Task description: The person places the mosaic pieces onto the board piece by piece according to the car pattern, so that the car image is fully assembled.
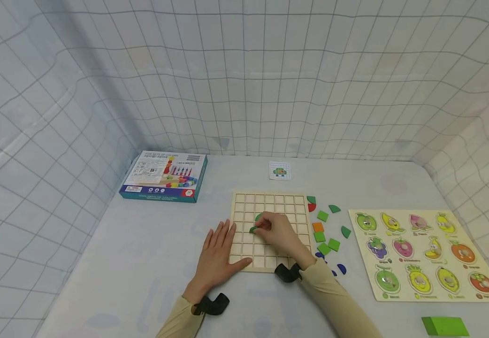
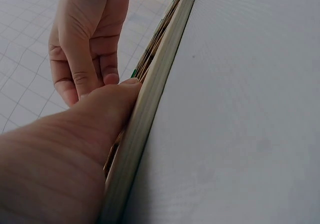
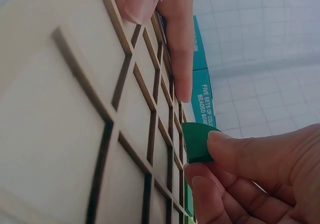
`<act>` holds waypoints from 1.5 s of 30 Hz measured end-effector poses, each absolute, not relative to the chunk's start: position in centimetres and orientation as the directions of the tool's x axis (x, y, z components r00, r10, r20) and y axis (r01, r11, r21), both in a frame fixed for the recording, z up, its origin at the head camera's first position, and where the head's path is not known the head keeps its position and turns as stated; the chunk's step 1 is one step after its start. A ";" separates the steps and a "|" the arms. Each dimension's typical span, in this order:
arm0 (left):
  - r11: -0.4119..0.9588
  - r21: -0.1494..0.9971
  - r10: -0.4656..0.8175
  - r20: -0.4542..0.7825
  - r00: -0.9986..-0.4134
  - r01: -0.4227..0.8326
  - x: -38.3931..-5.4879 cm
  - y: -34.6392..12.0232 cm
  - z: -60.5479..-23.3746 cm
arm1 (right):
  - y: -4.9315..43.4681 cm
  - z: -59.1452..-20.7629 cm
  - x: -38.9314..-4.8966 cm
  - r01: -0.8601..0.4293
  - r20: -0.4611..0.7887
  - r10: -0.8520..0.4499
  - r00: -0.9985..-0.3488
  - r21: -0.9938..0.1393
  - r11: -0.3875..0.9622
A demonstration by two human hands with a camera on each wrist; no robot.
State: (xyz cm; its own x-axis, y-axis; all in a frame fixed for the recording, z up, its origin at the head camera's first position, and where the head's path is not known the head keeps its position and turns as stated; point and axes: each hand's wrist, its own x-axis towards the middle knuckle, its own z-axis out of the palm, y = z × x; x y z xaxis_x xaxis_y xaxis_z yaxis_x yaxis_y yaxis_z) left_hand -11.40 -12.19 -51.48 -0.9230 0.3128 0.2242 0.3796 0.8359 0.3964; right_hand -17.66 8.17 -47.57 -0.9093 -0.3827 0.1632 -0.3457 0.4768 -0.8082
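Note:
A wooden grid board [image 1: 244,264] lies on the table before me. My left hand [image 1: 217,256] rests at its lower left edge, fingers straight and the thumb on the frame. Between thumb and fingertips my right hand [image 1: 281,234] pinches a green quarter-circle tile [image 3: 198,142], held just over the left-middle squares of the board. Another green tile [image 1: 258,217] sits in a square slightly farther up, partly hidden by the right hand. In the left wrist view the board's side edge [image 2: 150,99] runs beneath the left thumb.
Loose tiles lie right of the board: green squares [image 1: 334,244], an orange square [image 1: 318,227], a red quarter [image 1: 311,207] and blue half-circles [image 1: 341,269]. A pattern card [image 1: 280,171] lies behind. A boxed set [image 1: 164,176], a fruit puzzle [image 1: 428,256] and a green block [image 1: 445,326] surround them.

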 end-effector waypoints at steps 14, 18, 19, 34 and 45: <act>0.837 0.404 0.309 0.208 -0.928 0.369 -11.5 -12.3 -51.8 | 6.5 -47.6 -18.3 -0.360 0.161 -0.378 -0.912 -0.755 0.548; 0.840 0.402 0.307 0.199 -0.931 0.363 -11.5 -12.2 -51.8 | 6.2 -47.3 -18.4 -0.364 0.142 -0.383 -0.913 -0.710 0.603; 0.841 0.401 0.308 0.195 -0.931 0.362 -11.5 -12.2 -51.8 | 6.2 -47.2 -18.4 -0.363 0.134 -0.385 -0.913 -0.699 0.616; 0.844 0.398 0.307 0.190 -0.933 0.359 -11.5 -12.2 -51.7 | 6.1 -47.1 -18.7 -0.358 0.081 -0.385 -0.919 -0.580 0.732; 0.844 0.391 0.311 0.198 -0.929 0.366 -11.5 -12.2 -51.8 | 6.1 -46.9 -18.5 -0.339 0.050 -0.374 -0.926 -0.546 0.766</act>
State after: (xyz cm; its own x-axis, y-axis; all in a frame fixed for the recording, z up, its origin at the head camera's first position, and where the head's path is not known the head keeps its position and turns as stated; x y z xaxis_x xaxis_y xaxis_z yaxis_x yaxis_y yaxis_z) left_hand -11.50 -12.23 -51.77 -0.9294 0.3115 0.1981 0.3663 0.8444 0.3909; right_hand -18.54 6.10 -46.95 -0.9261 -0.3739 0.0505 -0.3391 0.7663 -0.5457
